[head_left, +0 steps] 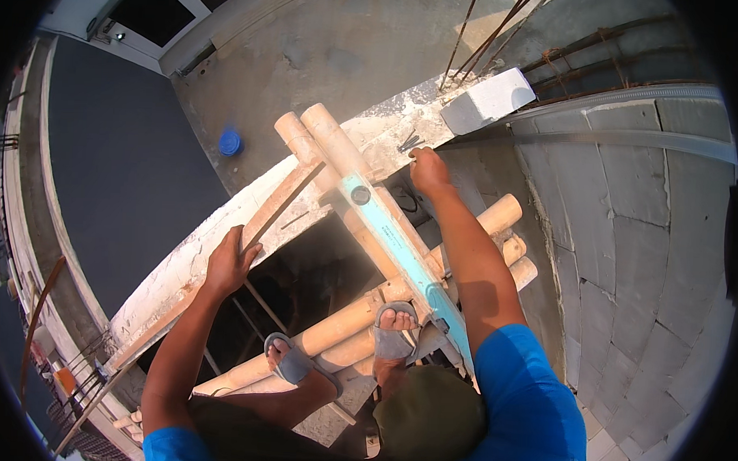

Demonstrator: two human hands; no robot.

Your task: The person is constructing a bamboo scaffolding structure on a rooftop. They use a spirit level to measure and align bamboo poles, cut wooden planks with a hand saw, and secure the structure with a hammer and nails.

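My left hand [230, 262] is closed round a long wooden batten [282, 201] that runs along the near edge of the pale wall top. My right arm reaches forward, and my right hand [429, 171] is closed at the wall top, its fingertips beside a small pile of nails [409, 141]. Whatever those fingers pinch is too small to make out. Between my arms a long turquoise bar [393, 235], like a level, with a round dark disc near its far end, lies along the bamboo poles [331, 140].
My sandalled feet [394, 337] stand on crossing bamboo poles [333, 331] above a dark gap [311, 265]. A white block [489, 100] sits on the wall top near upright rebar [489, 40]. A grey block wall [621, 231] rises at right. A blue bucket [230, 142] stands beyond.
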